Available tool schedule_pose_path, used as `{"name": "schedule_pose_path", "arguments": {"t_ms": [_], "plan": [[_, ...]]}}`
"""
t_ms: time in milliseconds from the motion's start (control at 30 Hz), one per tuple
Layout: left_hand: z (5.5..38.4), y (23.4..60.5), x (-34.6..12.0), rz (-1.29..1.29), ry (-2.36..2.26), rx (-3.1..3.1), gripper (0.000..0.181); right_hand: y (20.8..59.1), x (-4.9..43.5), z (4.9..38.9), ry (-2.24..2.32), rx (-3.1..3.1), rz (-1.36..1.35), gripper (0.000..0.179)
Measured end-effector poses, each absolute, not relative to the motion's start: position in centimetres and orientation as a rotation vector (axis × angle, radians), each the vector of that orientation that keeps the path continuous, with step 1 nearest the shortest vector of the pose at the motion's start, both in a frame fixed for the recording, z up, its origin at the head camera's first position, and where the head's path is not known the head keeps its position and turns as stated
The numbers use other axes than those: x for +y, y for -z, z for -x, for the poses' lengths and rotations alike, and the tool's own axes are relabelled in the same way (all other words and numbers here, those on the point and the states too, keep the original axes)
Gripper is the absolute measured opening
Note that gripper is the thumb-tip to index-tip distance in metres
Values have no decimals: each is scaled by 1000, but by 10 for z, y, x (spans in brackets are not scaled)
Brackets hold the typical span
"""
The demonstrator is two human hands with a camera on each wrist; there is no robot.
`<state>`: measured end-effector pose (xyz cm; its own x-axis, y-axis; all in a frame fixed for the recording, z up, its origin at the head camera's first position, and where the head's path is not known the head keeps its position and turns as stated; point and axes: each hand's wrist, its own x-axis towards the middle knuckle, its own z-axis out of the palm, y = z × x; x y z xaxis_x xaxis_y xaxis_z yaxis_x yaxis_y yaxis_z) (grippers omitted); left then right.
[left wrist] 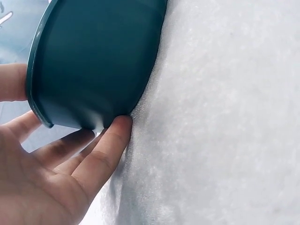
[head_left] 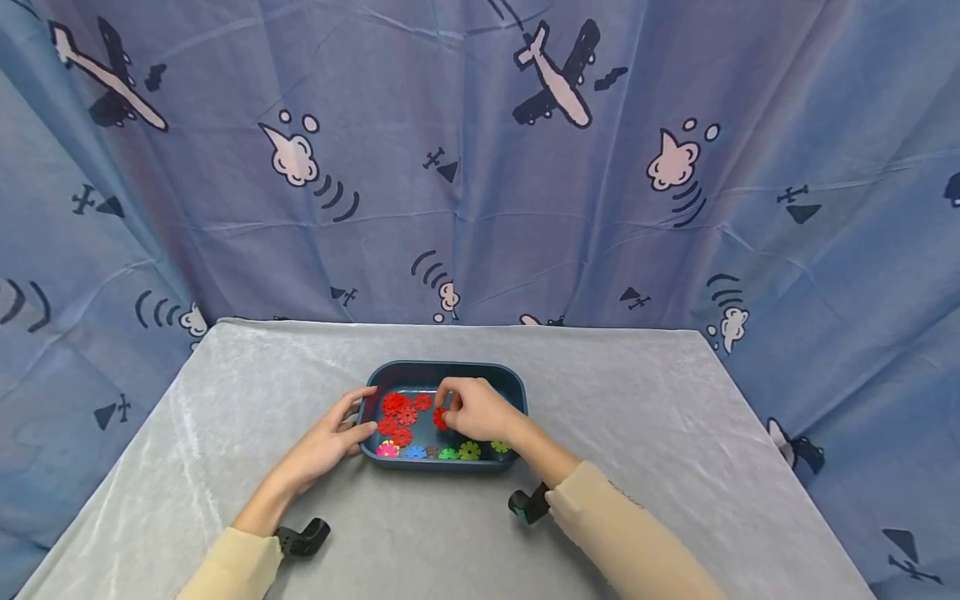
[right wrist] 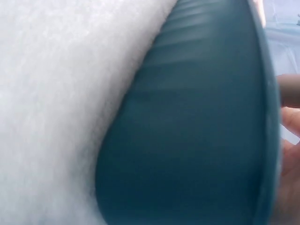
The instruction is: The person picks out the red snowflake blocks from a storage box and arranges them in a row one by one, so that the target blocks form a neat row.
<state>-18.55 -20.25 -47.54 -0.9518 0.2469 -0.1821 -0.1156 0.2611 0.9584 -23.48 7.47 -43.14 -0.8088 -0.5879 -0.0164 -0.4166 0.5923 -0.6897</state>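
Note:
A dark teal tray [head_left: 442, 466] stands on the table with small notched plastic discs in it. Several red discs [head_left: 402, 408] lie in its left half. My left hand [head_left: 322, 446] holds the tray's left end, thumb reaching over the rim and other fingertips against the outer wall [left wrist: 93, 61]. Over the middle of the tray, my right hand [head_left: 480, 410] pinches a red notched disc [head_left: 440, 418] between thumb and fingertips. In the right wrist view the tray wall [right wrist: 187, 122] hides most of that hand; some fingers [right wrist: 289, 91] show beyond the rim.
Along the tray's near side lie a pink-and-yellow disc [head_left: 387, 448], a blue disc [head_left: 415, 452], a green disc [head_left: 447, 453] and yellow-green discs [head_left: 469, 450]. A pale cloth [head_left: 630, 392] covers the table. Behind it hangs a blue curtain [head_left: 480, 200] printed with airplanes.

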Motion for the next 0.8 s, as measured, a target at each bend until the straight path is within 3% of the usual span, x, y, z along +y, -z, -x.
{"name": "schedule_pose_path", "arguments": {"t_ms": [800], "plan": [[184,474,-203,-121,-1719,2248,62,410,146,234,1369,2546,655,10]]}}
